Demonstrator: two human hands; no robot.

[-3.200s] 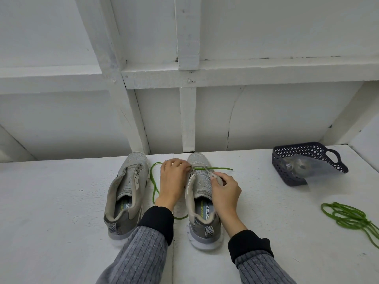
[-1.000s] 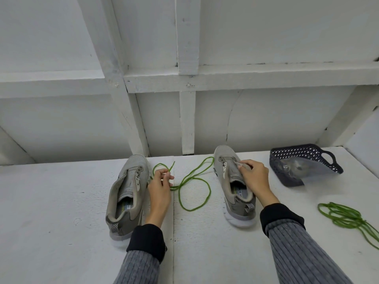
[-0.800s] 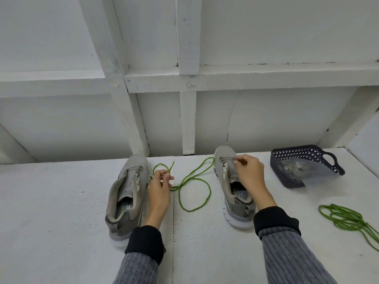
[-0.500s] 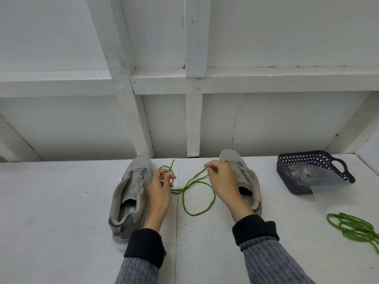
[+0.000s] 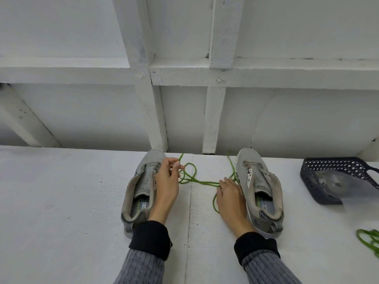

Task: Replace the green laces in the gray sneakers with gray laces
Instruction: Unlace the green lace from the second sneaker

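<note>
Two gray sneakers stand on the white surface, toes pointing away, both without laces: the left sneaker (image 5: 141,187) and the right sneaker (image 5: 260,185). A loose green lace (image 5: 202,182) lies looped between them. My left hand (image 5: 166,181) pinches one end of this lace beside the left sneaker. My right hand (image 5: 229,193) holds the lace where it bends, just left of the right sneaker. No gray laces are plainly visible.
A dark perforated basket (image 5: 336,177) with a clear plastic bag inside stands at the right. A second bundle of green lace (image 5: 369,240) lies at the right edge. A white beamed wall rises right behind the sneakers.
The green lace has come fully out of the right sneaker, which was moved to the right. My right hand left that sneaker and came down on the lace, pulling it taut between both hands.
</note>
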